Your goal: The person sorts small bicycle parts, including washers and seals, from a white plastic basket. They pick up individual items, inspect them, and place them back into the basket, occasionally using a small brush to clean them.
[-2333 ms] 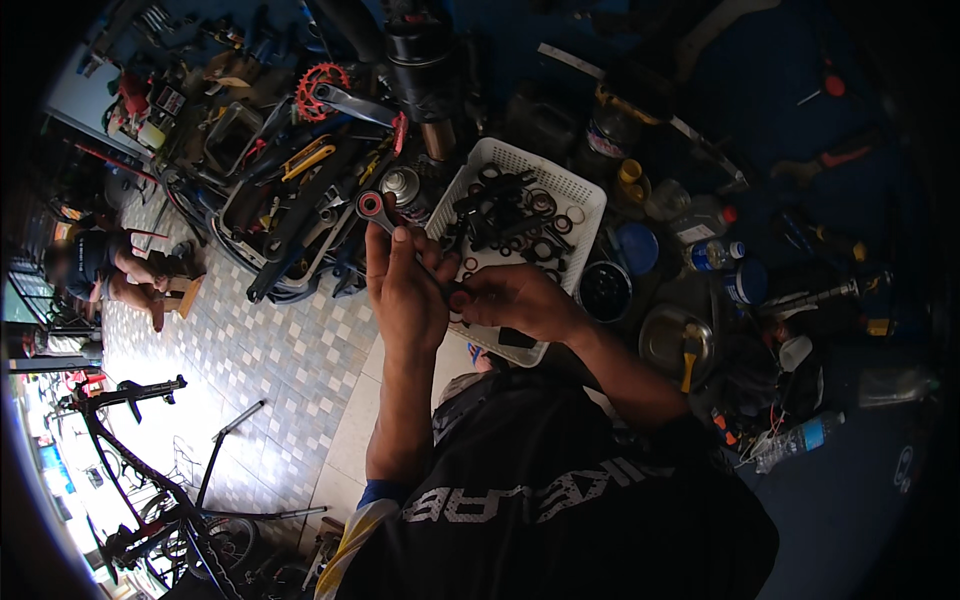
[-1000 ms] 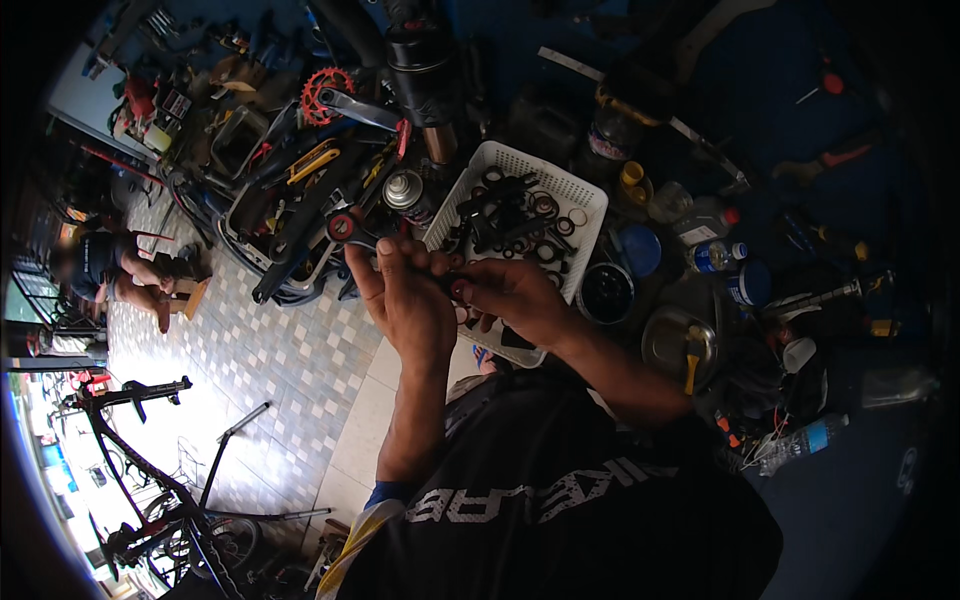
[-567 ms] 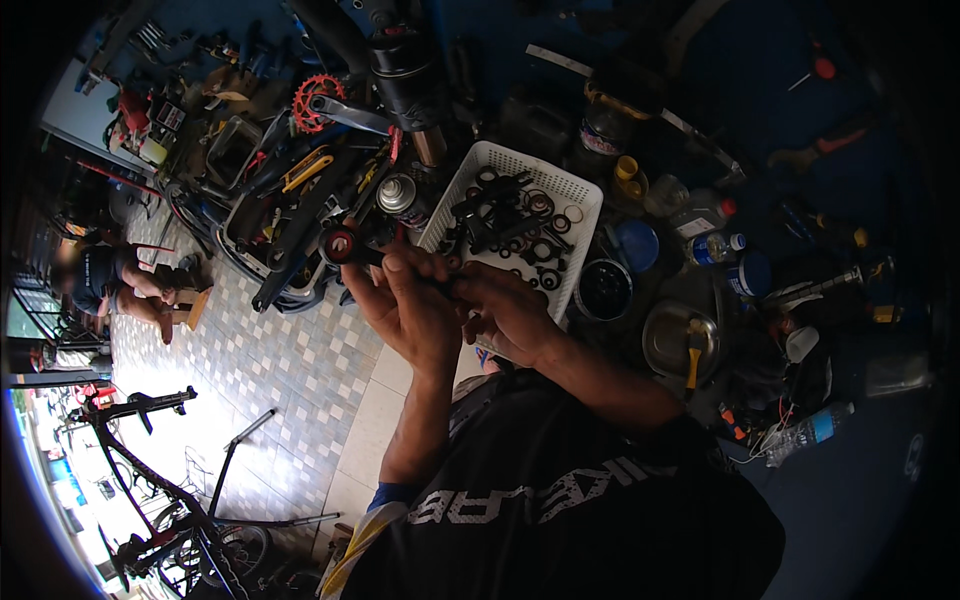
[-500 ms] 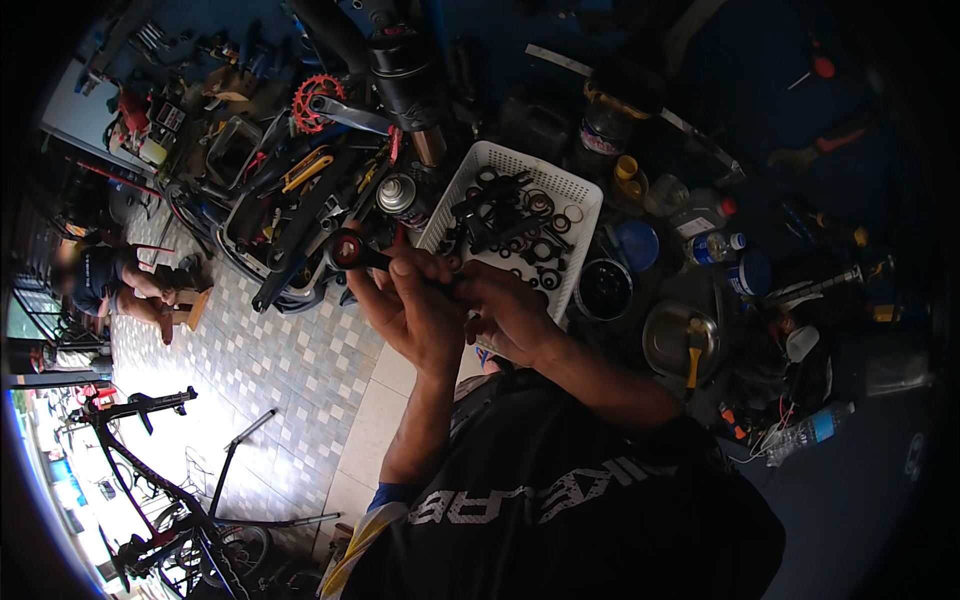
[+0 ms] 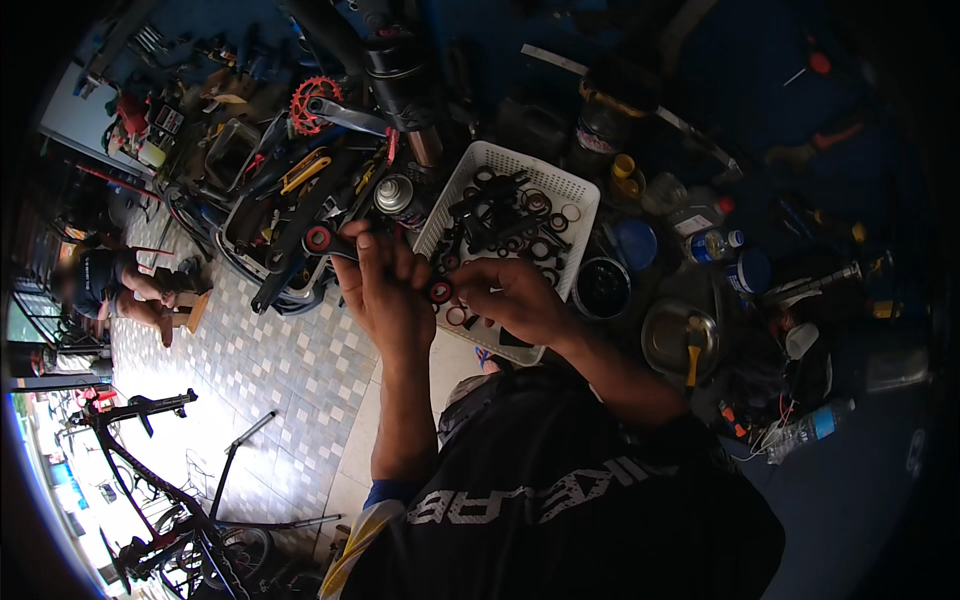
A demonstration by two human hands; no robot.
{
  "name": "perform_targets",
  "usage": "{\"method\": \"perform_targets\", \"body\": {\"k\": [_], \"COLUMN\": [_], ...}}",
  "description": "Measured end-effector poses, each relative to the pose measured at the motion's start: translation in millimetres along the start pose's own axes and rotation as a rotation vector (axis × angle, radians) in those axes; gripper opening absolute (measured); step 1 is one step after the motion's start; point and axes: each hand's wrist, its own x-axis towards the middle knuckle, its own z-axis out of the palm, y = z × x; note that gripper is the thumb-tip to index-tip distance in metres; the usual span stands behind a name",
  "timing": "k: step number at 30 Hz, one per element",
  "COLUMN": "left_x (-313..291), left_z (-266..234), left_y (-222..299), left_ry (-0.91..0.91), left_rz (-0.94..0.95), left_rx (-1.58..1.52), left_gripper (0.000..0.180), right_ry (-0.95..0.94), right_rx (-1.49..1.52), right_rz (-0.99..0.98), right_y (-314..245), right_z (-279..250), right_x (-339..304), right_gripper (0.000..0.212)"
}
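My left hand (image 5: 385, 295) is closed around a dark bicycle part with a round eye and a red ring (image 5: 318, 240) inside it. That eye sticks out past my fingers on the left, and my palm hides the rest. My right hand (image 5: 515, 300) is curled in, its fingertips at a small black ring with a red band (image 5: 440, 291) between my two hands. Whether this ring is loose or joined to the dark part, I cannot tell. Just beyond both hands lies a white perforated basket (image 5: 590, 215), holding several black rings, bolts and small parts.
Beside the basket are a spray can (image 5: 396, 194), a dark round tub (image 5: 602, 288), bottles (image 5: 712, 246) and a metal tray with a brush (image 5: 694, 352). A red chainring (image 5: 316, 105) lies among piled parts. A bicycle frame (image 5: 150, 475) stands lower left; a person (image 5: 110, 280) sits at far left.
My left hand has shifted slightly left with the dark part. My hands have come a little apart, and the red-banded ring between them now shows.
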Motion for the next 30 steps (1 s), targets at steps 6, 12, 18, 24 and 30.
{"method": "perform_targets", "body": {"k": [6,12,18,24,30], "left_x": [-12.7,-20.4,-27.2,-30.6,5.2], "left_z": [15.9,21.0,22.8,22.3,-25.4], "left_y": [-1.8,-3.2,-7.6,-14.2,-8.2], "left_ry": [-0.034,-0.064,-0.103,-0.075,0.044], "left_rz": [0.133,0.237,0.349,0.298,-0.158], "left_rx": [0.194,0.328,0.450,0.322,-0.170], "left_gripper": [0.014,0.014,0.015,0.017,0.019], "right_ry": [0.032,0.084,0.183,0.189,0.091], "right_rx": [-0.119,-0.129,-0.276,-0.417,-0.187], "right_rz": [-0.056,-0.067,-0.133,-0.184,-0.271], "right_y": [3.7,11.6,8.4,5.0,8.6], "right_z": [-1.9,3.4,9.1,7.6,-21.8], "right_x": [5.0,8.8,8.9,6.6,3.5], "right_gripper": [0.025,0.022,0.018,0.017,0.035]}}
